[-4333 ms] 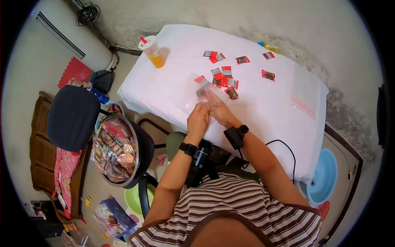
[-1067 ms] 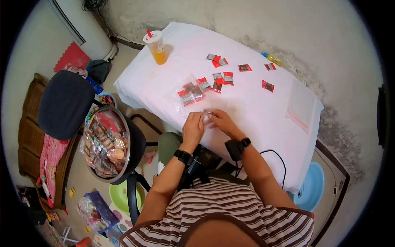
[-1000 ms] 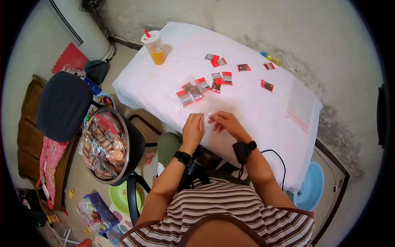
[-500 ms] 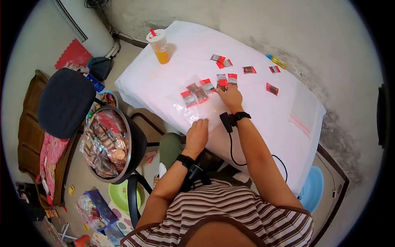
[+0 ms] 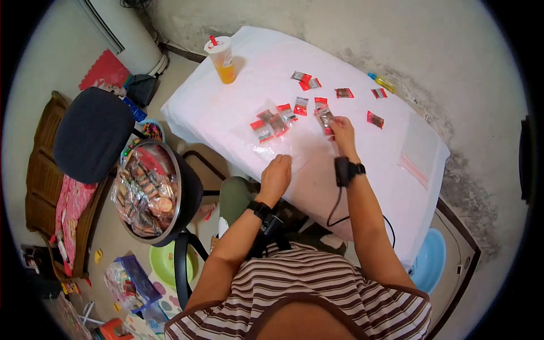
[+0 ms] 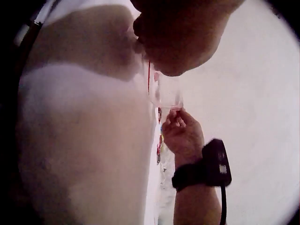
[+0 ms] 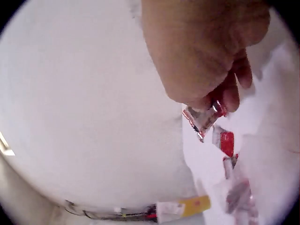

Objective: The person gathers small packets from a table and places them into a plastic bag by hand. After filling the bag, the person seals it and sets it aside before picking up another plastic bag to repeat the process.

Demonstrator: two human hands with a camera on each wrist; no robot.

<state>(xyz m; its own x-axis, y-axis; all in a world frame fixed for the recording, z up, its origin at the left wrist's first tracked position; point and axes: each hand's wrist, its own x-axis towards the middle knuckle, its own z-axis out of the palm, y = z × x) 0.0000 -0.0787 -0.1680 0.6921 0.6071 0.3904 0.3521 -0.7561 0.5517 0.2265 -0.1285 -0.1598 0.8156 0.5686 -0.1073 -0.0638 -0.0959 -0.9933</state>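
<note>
My left hand (image 5: pixel 276 174) pinches the near edge of a clear plastic bag (image 5: pixel 266 148) lying on the white-covered table. Several small red-and-grey snack packets (image 5: pixel 262 131) show through the bag's far part. In the left wrist view, the see-through plastic (image 6: pixel 164 91) hangs by that hand (image 6: pixel 187 37). My right hand (image 5: pixel 344 137) pinches one brown-and-red snack packet (image 5: pixel 326 120) between thumb and fingers, to the right of the bag. The right wrist view shows this packet (image 7: pixel 206 117) at the fingertips. Another packet (image 5: pixel 301 106) lies flat between bag and right hand.
More packets (image 5: pixel 343 93) lie scattered toward the wall. A lidded cup of orange drink (image 5: pixel 222 61) stands at the table's far left. Flat clear bags (image 5: pixel 415 170) lie on the right. A black tub (image 5: pixel 190 187) full of wrapped goods stands left of the table.
Both hands worked at the bag's near edge; the right hand then let go, reached to the loose packets and picked one up, drawing it slightly right. The left hand stays at the bag.
</note>
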